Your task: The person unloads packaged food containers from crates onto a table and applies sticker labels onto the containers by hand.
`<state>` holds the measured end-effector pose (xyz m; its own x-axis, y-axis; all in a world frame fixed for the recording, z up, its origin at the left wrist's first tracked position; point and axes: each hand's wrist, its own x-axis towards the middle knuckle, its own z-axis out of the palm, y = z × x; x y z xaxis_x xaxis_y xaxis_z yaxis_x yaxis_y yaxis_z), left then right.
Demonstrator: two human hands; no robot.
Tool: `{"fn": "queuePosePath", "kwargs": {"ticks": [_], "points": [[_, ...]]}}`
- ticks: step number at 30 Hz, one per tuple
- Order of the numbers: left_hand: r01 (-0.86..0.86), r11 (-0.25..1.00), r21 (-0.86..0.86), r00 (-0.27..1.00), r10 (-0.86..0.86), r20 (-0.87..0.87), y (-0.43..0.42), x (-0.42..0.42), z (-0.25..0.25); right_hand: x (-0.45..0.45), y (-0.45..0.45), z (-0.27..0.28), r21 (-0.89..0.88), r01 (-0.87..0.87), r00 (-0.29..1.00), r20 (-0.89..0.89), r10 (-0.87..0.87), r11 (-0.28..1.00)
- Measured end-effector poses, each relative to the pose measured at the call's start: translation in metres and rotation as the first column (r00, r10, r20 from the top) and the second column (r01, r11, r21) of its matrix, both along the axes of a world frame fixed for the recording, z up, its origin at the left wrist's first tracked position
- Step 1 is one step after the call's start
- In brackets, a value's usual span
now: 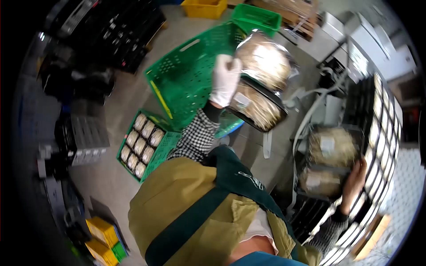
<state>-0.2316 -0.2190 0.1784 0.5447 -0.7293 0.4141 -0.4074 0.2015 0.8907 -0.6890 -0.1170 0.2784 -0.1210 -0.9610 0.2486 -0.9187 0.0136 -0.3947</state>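
Observation:
My left hand, in a white glove, is closed on the edges of two black trays wrapped in clear film. The upper tray glares in the light; the lower tray shows pale, stringy food and a white label. Both are held beside a large green perforated crate. On the right, my bare right hand grips the outer edge of two similar packs, one farther off and one nearer. Its thumb is hidden. These packs are at a rack filled with rows of wrapped packs.
A smaller green crate with several round wrapped items stands on the floor at left. Yellow bins are at lower left. Black stacked crates stand at upper left. Another green crate and a yellow crate are at the back.

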Motion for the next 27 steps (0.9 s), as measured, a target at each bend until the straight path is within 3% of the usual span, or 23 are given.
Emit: {"fn": "queuePosePath", "kwargs": {"ticks": [1,2,4,7,10,13,14,15,17,18,19,20,21,22,23,24,25,26,27], "points": [[-0.123,0.992,0.018,0.992,0.123,-0.012,-0.001,0.048,-0.026,0.037,-0.058,-0.027,-0.049,-0.174,0.980,0.084,0.178,0.984],[-0.271,0.957,0.104,0.962,0.267,0.055,0.004,0.090,-0.048,0.102,-0.104,-0.029,0.049,-0.235,0.948,0.233,0.218,0.971],[-0.399,0.889,0.225,0.908,0.417,-0.038,-0.001,0.164,-0.112,0.190,-0.198,-0.074,0.108,-0.398,0.876,0.339,0.342,0.911],[-0.611,0.720,0.330,0.748,0.661,-0.057,-0.007,0.233,-0.215,0.316,-0.315,-0.166,0.071,-0.557,0.792,0.345,0.504,0.827],[-0.665,0.507,0.548,0.577,0.815,-0.054,-0.008,0.268,-0.291,0.433,-0.375,-0.253,0.076,-0.604,0.777,0.277,0.565,0.793],[-0.809,0.326,0.490,0.387,0.922,0.025,0.003,0.289,-0.366,0.508,-0.405,-0.363,-0.017,-0.710,0.673,0.278,0.685,0.704],[-0.646,0.361,0.673,0.463,0.886,-0.031,0.006,0.286,-0.331,0.525,-0.408,-0.398,0.024,-0.716,0.667,0.321,0.673,0.698],[-0.570,0.267,0.777,0.449,0.893,0.023,0.018,0.301,-0.369,0.539,-0.406,-0.426,0.055,-0.711,0.668,0.363,0.649,0.701],[-0.511,0.241,0.825,0.535,0.840,0.086,0.009,0.277,-0.314,0.560,-0.390,-0.468,0.118,-0.662,0.712,0.409,0.571,0.741],[-0.552,0.261,0.792,0.704,0.655,0.275,-0.001,0.256,-0.291,0.559,-0.386,-0.476,0.131,-0.646,0.725,0.410,0.553,0.752],[-0.584,0.301,0.754,0.792,0.412,0.450,-0.007,0.233,-0.277,0.556,-0.383,-0.485,0.143,-0.631,0.739,0.411,0.534,0.762],[-0.466,0.344,0.815,0.883,0.128,0.451,-0.010,0.215,-0.274,0.559,-0.386,-0.524,0.064,-0.746,0.665,0.124,0.737,0.662],[-0.338,0.379,0.861,0.913,-0.090,0.398,-0.037,0.190,-0.261,0.556,-0.387,-0.520,0.182,-0.714,0.692,0.034,0.721,0.676],[-0.292,0.400,0.869,0.870,-0.266,0.414,-0.050,0.176,-0.262,0.564,-0.379,-0.511,0.137,-0.618,0.764,-0.126,0.633,0.774],[-0.249,0.420,0.873,0.794,-0.428,0.433,-0.060,0.162,-0.263,0.568,-0.369,-0.498,0.051,-0.605,0.795,-0.021,0.607,0.795],[-0.199,0.519,0.831,0.698,-0.520,0.492,-0.069,0.158,-0.282,0.551,-0.369,-0.462,0.032,-0.606,0.793,0.094,0.602,0.795],[-0.132,0.614,0.778,0.592,-0.581,0.559,-0.079,0.161,-0.308,0.523,-0.369,-0.440,0.178,-0.717,0.697,0.226,0.681,0.674],[-0.237,0.640,0.731,0.430,-0.605,0.670,-0.091,0.156,-0.319,0.486,-0.364,-0.419,-0.300,-0.724,0.576,0.232,0.784,0.621],[-0.230,0.592,0.772,0.482,-0.620,0.619,-0.098,0.152,-0.314,0.443,-0.353,-0.358,-0.288,-0.758,0.558,0.177,0.811,0.585]]}}
